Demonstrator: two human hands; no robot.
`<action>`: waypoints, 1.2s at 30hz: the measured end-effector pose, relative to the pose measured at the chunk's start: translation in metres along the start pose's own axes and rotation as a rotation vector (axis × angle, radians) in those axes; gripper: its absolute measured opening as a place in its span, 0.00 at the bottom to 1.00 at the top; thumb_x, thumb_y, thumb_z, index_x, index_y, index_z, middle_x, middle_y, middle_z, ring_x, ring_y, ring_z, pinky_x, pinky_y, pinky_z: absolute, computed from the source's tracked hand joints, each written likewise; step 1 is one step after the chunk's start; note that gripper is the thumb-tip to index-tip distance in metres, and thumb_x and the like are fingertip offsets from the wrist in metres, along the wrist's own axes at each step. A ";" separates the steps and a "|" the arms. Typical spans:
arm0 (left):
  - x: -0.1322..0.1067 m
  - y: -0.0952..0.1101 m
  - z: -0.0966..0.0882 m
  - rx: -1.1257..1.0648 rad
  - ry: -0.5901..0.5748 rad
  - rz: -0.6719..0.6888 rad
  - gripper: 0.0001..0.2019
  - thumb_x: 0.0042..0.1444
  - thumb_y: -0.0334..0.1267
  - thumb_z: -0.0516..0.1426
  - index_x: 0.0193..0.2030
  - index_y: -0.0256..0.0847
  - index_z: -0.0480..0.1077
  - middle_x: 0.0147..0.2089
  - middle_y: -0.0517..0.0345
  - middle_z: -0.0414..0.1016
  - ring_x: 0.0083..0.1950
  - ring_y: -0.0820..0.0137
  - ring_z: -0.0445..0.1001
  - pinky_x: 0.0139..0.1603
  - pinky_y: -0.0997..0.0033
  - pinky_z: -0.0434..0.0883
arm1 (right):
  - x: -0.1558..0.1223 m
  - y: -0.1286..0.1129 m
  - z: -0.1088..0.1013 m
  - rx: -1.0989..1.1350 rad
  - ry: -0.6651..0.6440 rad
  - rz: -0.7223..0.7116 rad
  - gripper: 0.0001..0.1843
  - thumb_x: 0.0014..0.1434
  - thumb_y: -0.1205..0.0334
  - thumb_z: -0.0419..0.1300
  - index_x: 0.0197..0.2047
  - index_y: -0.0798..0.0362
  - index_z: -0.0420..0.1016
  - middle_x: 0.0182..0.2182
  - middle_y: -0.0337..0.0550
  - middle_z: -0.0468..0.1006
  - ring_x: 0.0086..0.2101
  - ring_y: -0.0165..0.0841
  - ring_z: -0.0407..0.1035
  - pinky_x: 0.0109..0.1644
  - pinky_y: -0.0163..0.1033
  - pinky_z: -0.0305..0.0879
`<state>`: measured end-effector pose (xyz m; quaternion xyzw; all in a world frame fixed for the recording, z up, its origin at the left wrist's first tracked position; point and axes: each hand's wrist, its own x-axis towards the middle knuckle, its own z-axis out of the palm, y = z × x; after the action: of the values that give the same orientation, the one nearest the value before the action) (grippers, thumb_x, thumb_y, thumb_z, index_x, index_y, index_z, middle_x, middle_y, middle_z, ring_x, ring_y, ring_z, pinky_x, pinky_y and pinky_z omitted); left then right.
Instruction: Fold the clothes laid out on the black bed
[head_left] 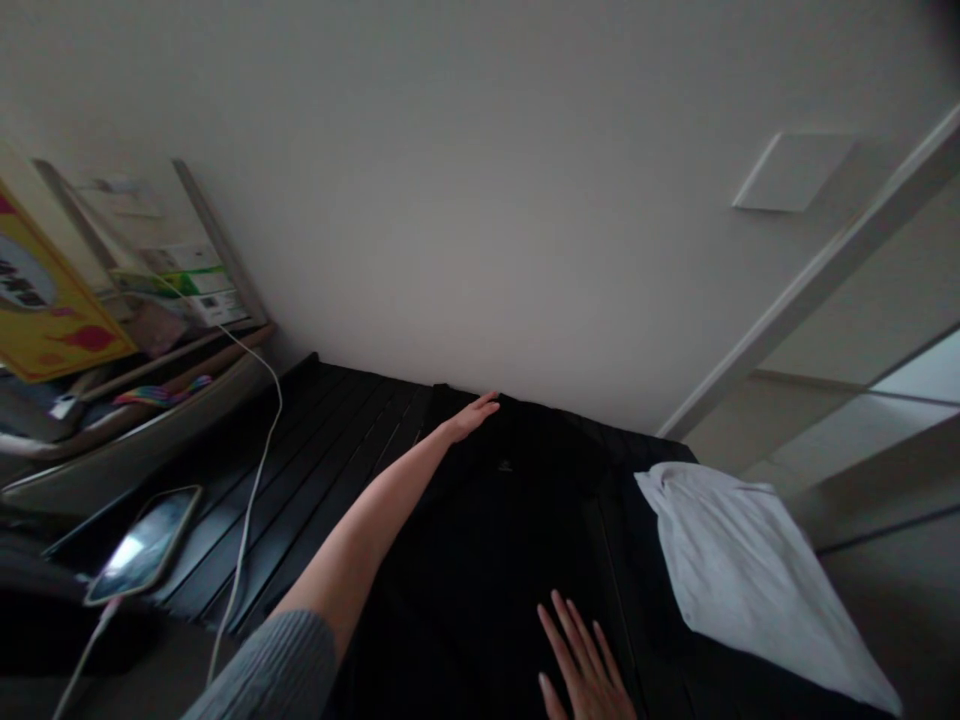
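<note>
Right in front of the person, a black top [487,540] lies flat, a small logo [504,465] just below its neckline. That neckline points away, toward the white wall [480,200], and the long axis runs straight out from the person's body to that wall. Out at the far end, the left hand [472,415] lies flat, fingers together, fingertips at the neckline, no pinch on anything. The right hand [581,660] sits much closer to the person, palm down on the fabric, fingers spread, gripping nothing, so it's the nearer hand on the near part of the top. The left forearm crosses on a diagonal, a grey knit sleeve [270,670] at its elbow end. On the right, a white cloth [750,580] lies against the top's side. On the left, a black slatted surface [315,480] carries a phone [142,545] with a lit screen and a white cable [264,470]. Beyond them, a yellow placard [45,300] leans in the corner.
</note>
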<state>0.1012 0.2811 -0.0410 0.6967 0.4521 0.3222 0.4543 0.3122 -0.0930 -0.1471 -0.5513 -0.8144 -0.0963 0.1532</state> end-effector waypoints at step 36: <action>-0.402 0.096 -0.018 0.787 -0.145 -0.117 0.09 0.59 0.32 0.47 0.44 0.43 0.65 0.41 0.55 0.75 0.42 0.67 0.75 0.45 0.71 0.70 | -0.007 -0.016 -0.023 0.099 -0.097 0.077 0.35 0.66 0.48 0.45 0.71 0.43 0.38 0.69 0.42 0.49 0.66 0.39 0.48 0.67 0.55 0.50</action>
<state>-0.0358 -0.1007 0.0389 0.8114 0.5466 0.0479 0.2012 0.3027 -0.1128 -0.1278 -0.5778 -0.8029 -0.0233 0.1443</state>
